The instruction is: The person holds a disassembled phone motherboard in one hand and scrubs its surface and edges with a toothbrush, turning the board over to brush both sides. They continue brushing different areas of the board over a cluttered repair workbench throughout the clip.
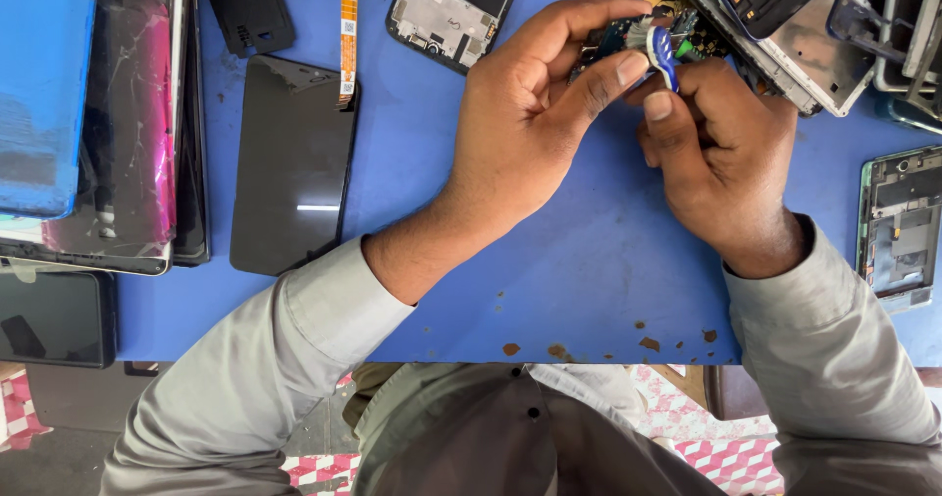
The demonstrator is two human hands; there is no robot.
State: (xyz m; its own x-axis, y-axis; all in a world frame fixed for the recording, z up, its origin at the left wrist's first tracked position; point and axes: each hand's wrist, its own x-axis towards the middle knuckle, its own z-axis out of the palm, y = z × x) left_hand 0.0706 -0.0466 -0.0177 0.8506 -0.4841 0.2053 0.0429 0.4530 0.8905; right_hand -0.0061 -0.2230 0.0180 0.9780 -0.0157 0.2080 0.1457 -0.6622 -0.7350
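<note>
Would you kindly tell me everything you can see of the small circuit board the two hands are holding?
The circuit board is small and dark blue-green, with tiny components on its face. It is held just above the blue table, near its far edge, mostly hidden by fingers. The left hand pinches it from the left; the right hand presses a blue-handled brush with pale bristles against it. Its full outline cannot be made out.

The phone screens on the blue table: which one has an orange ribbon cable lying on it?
The black screen left of the left hand; the orange ribbon cable crosses its top right corner.
</note>
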